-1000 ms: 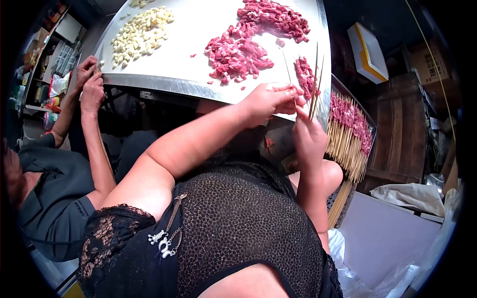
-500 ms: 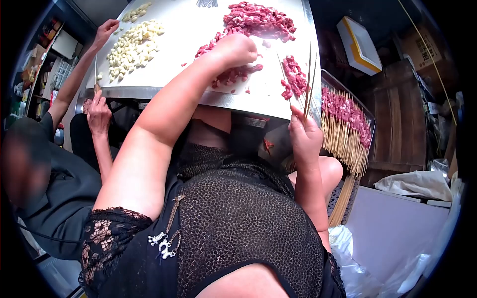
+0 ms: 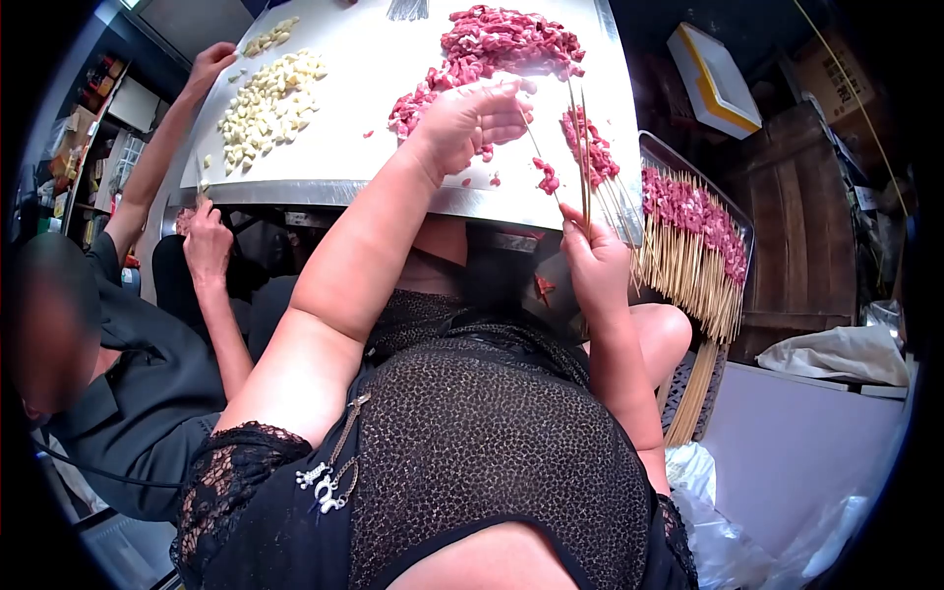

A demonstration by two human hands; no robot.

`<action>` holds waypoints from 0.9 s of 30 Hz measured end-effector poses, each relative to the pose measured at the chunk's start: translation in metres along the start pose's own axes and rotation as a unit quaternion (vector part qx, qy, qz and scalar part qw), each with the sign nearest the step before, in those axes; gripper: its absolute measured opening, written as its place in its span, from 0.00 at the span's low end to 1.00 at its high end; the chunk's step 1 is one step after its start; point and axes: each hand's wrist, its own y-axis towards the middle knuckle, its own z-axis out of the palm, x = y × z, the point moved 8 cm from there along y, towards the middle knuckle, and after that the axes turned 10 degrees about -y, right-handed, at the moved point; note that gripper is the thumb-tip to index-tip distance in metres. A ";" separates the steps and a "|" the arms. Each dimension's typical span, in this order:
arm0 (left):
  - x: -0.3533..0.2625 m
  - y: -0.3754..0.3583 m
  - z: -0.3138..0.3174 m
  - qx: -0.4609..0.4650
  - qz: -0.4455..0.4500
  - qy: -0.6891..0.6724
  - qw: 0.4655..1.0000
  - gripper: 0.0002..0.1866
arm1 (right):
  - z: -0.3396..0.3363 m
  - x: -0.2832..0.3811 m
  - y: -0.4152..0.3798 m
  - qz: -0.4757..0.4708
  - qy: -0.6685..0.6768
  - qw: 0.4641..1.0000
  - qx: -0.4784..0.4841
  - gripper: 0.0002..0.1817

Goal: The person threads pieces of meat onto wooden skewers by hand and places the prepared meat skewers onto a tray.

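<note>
My right hand (image 3: 597, 261) is closed around several thin bamboo skewers (image 3: 586, 187) at the table's front edge. One of them slants up to the left, with small red meat pieces (image 3: 547, 177) threaded low on it. By that skewer's upper end, my left hand (image 3: 462, 123) has its thumb and forefinger pinched together and its other fingers curled; what lies in the pinch is too small to make out. Beyond my left hand spreads a pile of raw cut meat (image 3: 506, 44). Meat-loaded skewers (image 3: 595, 147) lie on the table just past my right hand.
A tray of finished meat skewers (image 3: 698, 231) stands right of the white table (image 3: 364, 108). Bare sticks (image 3: 693, 393) lie below it. Peeled garlic cloves (image 3: 270, 108) cover the table's left. At left sits another person (image 3: 128, 393), one hand holding a small knife (image 3: 205, 182).
My left hand has lifted from the meat and turned, fingers now at the skewer's upper end. My right hand has shifted slightly, tilting one skewer leftward. The other person's lower hand moved slightly right.
</note>
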 end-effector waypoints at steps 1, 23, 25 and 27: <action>0.001 -0.001 0.000 -0.004 0.017 0.028 0.999 0.14 | -0.001 -0.001 0.000 -0.001 -0.013 1.000 -0.002 0.12; 0.004 -0.016 0.015 0.015 0.018 -0.064 0.998 0.13 | -0.012 0.021 -0.013 -0.068 -0.081 0.994 -0.037 0.12; 0.006 -0.019 0.020 0.023 0.008 -0.088 0.996 0.13 | -0.013 0.024 -0.013 -0.085 -0.089 0.992 -0.042 0.12; 0.007 -0.017 0.021 0.032 0.014 -0.087 0.996 0.13 | -0.012 0.023 -0.010 -0.109 -0.087 0.989 -0.048 0.12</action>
